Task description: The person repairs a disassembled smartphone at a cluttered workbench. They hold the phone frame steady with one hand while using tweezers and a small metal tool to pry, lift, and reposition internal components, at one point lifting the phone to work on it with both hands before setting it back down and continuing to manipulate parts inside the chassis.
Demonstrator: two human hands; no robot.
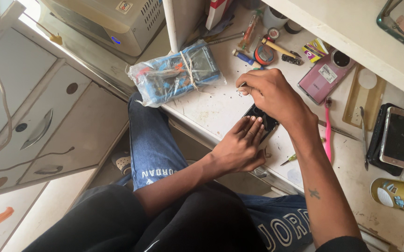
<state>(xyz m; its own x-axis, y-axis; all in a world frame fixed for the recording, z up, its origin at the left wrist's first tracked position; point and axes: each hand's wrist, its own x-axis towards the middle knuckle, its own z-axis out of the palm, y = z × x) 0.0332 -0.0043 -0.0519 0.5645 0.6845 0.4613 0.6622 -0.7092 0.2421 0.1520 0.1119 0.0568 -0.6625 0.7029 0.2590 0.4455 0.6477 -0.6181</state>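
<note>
Both hands (pixel 239 147) press — black phone (pixel 258 119), workbench (pixel 211 109).

Daylight, soft and even, strongest at far left where the cabinet top (pixel 29 11) blows out to white. Worktop (pixel 211 109) bright, mild shadows beneath the hands (edges diffuse, no hard lines). Near the bottom, dark clothing loses detail. Focus sharp mid-frame; slight wide-angle stretch and softness toward the corners.
</note>
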